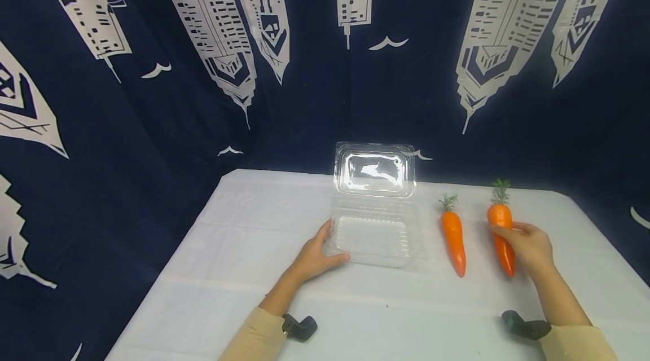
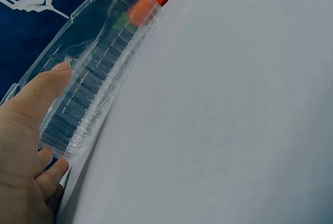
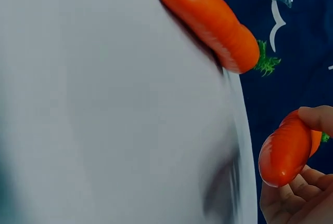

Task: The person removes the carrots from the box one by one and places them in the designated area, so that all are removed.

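A clear plastic clamshell container [image 1: 373, 237] stands on the table with its lid [image 1: 376, 172] raised at the back. My left hand [image 1: 312, 259] holds its left side, thumb along the front and fingers around the corner; in the left wrist view the container [image 2: 99, 73] shows beyond the thumb. With my right hand [image 1: 533, 245] I grip an orange carrot [image 1: 500, 217] with a green top, thumb on one side and fingers on the other. That carrot [image 3: 286, 151] looks lifted off the table in the right wrist view. Between container and right hand lies a second carrot [image 1: 453, 240].
A white cloth covers the table [image 1: 228, 225], whose far edge lies just behind the lid and carrots. Behind it hangs a dark blue curtain [image 1: 315, 118] printed with white buildings. Dark wrist devices [image 1: 301, 328] sit on both forearms.
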Demonstrator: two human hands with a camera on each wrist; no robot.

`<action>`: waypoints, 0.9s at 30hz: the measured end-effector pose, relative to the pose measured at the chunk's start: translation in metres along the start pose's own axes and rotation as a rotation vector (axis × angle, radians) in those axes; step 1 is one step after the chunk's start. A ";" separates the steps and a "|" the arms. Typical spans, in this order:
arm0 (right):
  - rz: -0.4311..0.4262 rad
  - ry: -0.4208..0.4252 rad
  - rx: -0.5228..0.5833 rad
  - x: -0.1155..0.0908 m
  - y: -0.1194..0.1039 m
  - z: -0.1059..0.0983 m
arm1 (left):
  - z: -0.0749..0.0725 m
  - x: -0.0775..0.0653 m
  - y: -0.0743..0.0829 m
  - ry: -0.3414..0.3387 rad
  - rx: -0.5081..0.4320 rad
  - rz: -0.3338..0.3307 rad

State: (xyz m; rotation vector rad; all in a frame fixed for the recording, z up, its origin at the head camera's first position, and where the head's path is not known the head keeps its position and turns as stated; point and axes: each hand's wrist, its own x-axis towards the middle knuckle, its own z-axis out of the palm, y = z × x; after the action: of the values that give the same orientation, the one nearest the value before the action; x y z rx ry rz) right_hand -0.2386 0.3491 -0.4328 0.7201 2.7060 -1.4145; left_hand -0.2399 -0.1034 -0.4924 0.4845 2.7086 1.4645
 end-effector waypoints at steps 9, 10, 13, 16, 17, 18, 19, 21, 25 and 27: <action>0.031 -0.038 -0.022 -0.001 0.004 -0.001 | -0.001 -0.001 0.002 0.000 0.005 -0.008; 0.035 -0.039 -0.024 0.000 0.005 -0.001 | -0.001 -0.001 0.002 0.000 0.005 -0.010; 0.054 -0.037 -0.036 0.002 0.006 0.001 | -0.001 -0.001 0.002 -0.001 0.012 -0.011; 0.075 -0.030 -0.049 0.005 0.006 0.002 | -0.001 -0.001 0.002 -0.002 0.015 -0.009; 0.082 -0.029 -0.051 0.006 0.006 0.003 | -0.001 -0.001 0.002 -0.002 0.016 -0.006; 0.085 -0.029 -0.055 0.006 0.006 0.003 | -0.001 -0.001 0.002 -0.002 0.016 -0.003; 0.087 -0.028 -0.057 0.007 0.006 0.004 | -0.001 -0.002 0.003 -0.002 0.015 -0.002; 0.083 -0.025 -0.065 0.009 0.007 0.005 | -0.001 -0.002 0.003 -0.001 0.014 0.000; 0.070 -0.018 -0.088 0.012 0.009 0.007 | -0.001 -0.001 0.003 -0.001 0.019 -0.002; 0.059 -0.012 -0.101 0.014 0.011 0.008 | -0.001 -0.001 0.003 0.000 0.022 -0.004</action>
State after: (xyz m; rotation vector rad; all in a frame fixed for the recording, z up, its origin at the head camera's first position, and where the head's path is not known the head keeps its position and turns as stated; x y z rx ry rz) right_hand -0.2488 0.3536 -0.4494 0.7754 2.6996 -1.2558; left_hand -0.2387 -0.1031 -0.4891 0.4795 2.7270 1.4356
